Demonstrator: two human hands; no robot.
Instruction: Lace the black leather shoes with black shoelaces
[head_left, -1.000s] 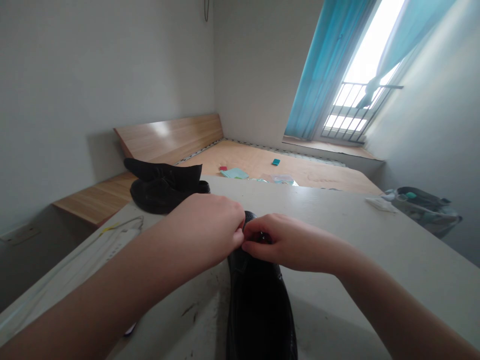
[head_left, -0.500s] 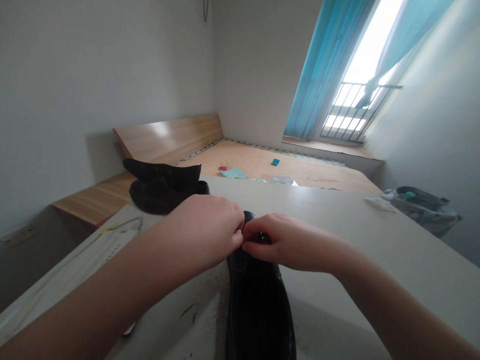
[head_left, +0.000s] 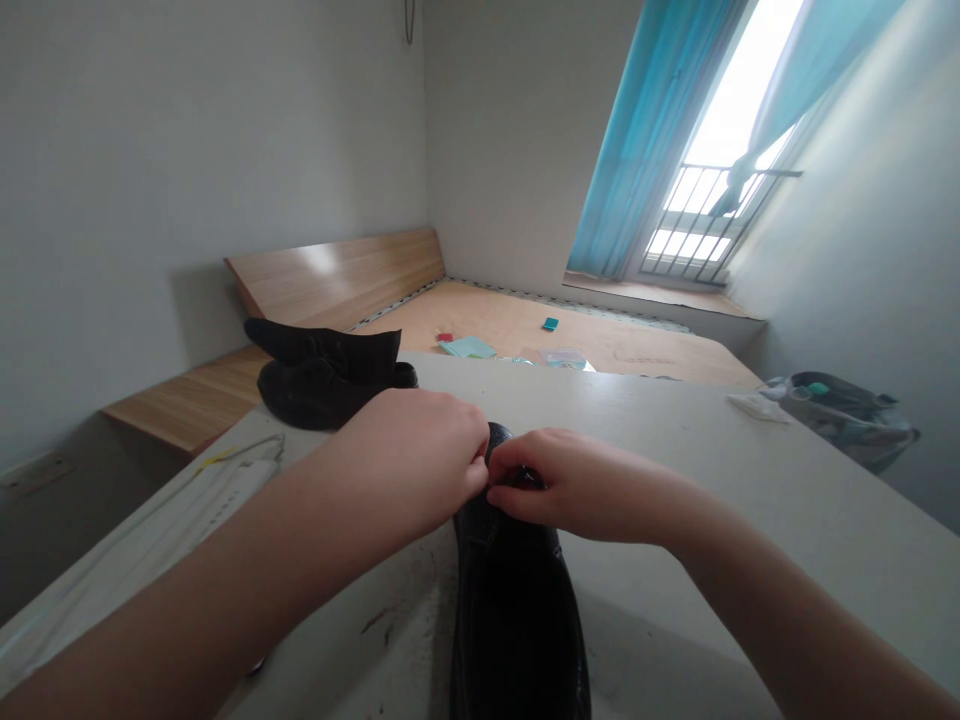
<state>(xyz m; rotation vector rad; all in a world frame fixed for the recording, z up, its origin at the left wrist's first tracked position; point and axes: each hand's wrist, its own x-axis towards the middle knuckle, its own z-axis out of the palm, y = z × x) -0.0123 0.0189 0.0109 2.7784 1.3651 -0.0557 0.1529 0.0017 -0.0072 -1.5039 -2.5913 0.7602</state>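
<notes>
A black shoe (head_left: 521, 620) stands on the white table, its opening towards me and its toe pointing away. Over its front part, my left hand (head_left: 431, 450) is closed, its fingers curled inward and mostly hidden behind the back of the hand. My right hand (head_left: 559, 480) meets it from the other side, thumb and fingers bent into a pinch against the shoe's upper. Whatever lies between the fingertips of either hand is too small or covered to make out. The two hands nearly touch.
Other black footwear (head_left: 322, 375) sits at the table's far left. Nearer, a white strip-like object with a cable (head_left: 240, 480) lies along the left edge. A bin with a bag (head_left: 847, 410) stands beyond the right edge. Small packets (head_left: 469, 347) lie on the wooden bed board (head_left: 652, 350) behind.
My right fingertips have shifted very slightly to the right on the shoe. The left hand and the shoe look almost the same.
</notes>
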